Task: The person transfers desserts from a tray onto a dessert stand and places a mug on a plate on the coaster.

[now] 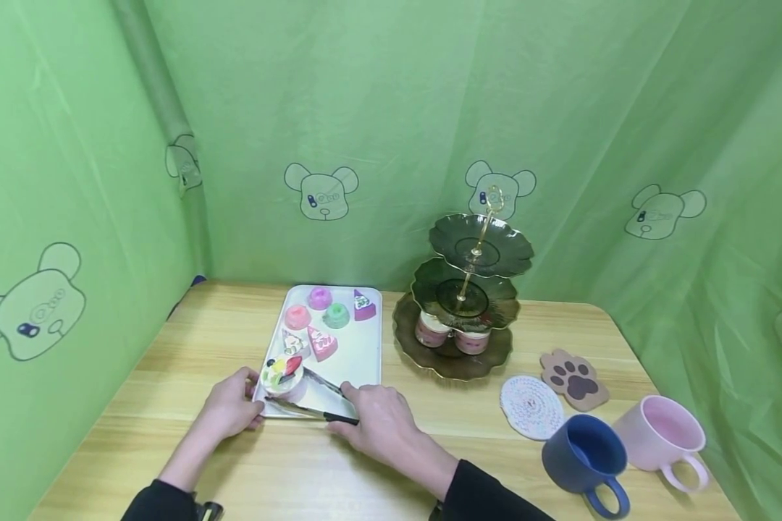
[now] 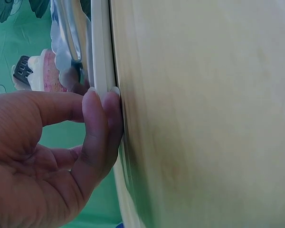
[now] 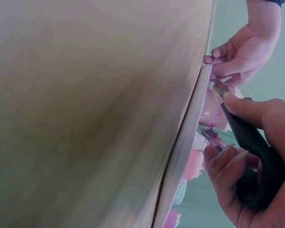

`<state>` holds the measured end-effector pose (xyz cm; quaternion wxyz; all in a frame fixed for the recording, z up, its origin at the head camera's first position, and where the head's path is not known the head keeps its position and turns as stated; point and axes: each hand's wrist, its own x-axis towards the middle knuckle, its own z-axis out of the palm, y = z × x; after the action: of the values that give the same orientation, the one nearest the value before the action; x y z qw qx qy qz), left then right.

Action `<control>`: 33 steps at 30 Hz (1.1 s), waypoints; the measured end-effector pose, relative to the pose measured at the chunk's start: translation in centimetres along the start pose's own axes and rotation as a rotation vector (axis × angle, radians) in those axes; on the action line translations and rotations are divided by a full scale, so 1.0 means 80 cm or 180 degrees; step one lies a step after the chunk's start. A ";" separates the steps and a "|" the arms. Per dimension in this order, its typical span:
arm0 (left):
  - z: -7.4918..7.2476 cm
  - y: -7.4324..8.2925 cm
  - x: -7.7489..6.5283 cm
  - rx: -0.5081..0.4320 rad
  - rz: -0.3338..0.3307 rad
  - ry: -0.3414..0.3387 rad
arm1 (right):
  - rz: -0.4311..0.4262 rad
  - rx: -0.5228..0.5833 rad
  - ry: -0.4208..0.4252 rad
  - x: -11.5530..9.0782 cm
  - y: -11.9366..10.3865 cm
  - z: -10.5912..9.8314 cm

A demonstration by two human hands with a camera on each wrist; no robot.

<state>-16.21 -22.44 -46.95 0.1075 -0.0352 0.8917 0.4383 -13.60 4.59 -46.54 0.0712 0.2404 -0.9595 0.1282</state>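
Observation:
My left hand [image 1: 229,407] pinches the rim of the white tray [image 1: 358,354] at its near left corner. The thumb and fingertips meet on that rim in the left wrist view. My right hand [image 1: 386,423] holds black-handled metal tongs [image 1: 313,412], fingers curled round the grip [image 3: 247,137]. The tongs' two arms are spread, one on each side of a round cake cup [image 1: 287,389] topped with fruit pieces. This cake stands at the tray's near left corner. Further back on the tray lie cake slices [image 1: 322,344] and small ring-shaped cakes [image 1: 297,316].
Right of the tray rises a dark three-tier stand [image 1: 456,369], with two pink-and-white cake cups [image 1: 432,331] on its bottom tier. Further right lie a round coaster [image 1: 532,407] and a paw-shaped coaster [image 1: 574,379], near a blue mug [image 1: 576,459] and a pink mug [image 1: 645,434].

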 end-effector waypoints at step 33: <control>-0.001 0.005 0.002 0.0213 -0.0040 -0.0035 | 0.0997 -0.0047 0.0362 -0.123 0.137 -0.122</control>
<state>-16.43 -22.26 -46.62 0.1162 -0.0347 0.9050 0.4077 -9.55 21.03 -41.47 0.1063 0.0796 -0.9806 0.1440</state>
